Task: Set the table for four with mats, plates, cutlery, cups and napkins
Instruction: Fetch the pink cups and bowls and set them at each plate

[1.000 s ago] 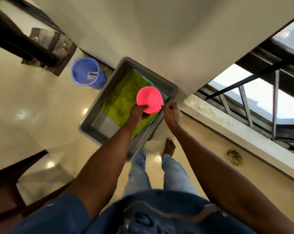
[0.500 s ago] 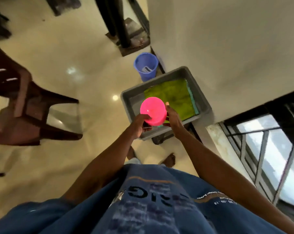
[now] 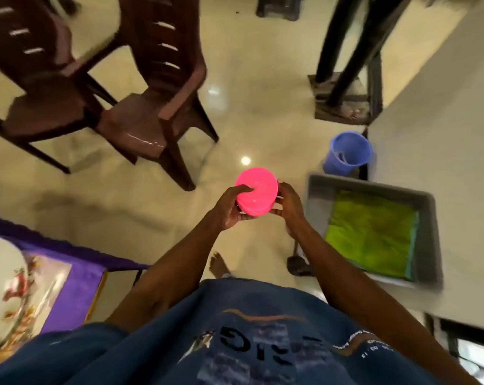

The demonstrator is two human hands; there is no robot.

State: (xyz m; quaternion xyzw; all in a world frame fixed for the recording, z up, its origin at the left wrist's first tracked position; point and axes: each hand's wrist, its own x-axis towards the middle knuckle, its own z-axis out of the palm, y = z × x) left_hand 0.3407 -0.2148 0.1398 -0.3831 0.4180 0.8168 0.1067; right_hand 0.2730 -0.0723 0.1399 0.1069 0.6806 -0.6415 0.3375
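We see soft, even indoor light, small glare spots on the glossy floor (image 3: 235,112), motion blur on the chairs (image 3: 141,87), wide-angle bending at our frame edges.

Pink cups (image 3: 256,191), green mat (image 3: 371,232) in grey tub (image 3: 429,245), blue bucket (image 3: 349,152), purple tablecloth (image 3: 80,290)

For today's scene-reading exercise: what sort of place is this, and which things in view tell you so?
Probably a home dining area. Brown plastic chairs stand on a glossy tiled floor, a table corner at lower left carries a purple mat with a floral plate, and both hands hold pink cups.
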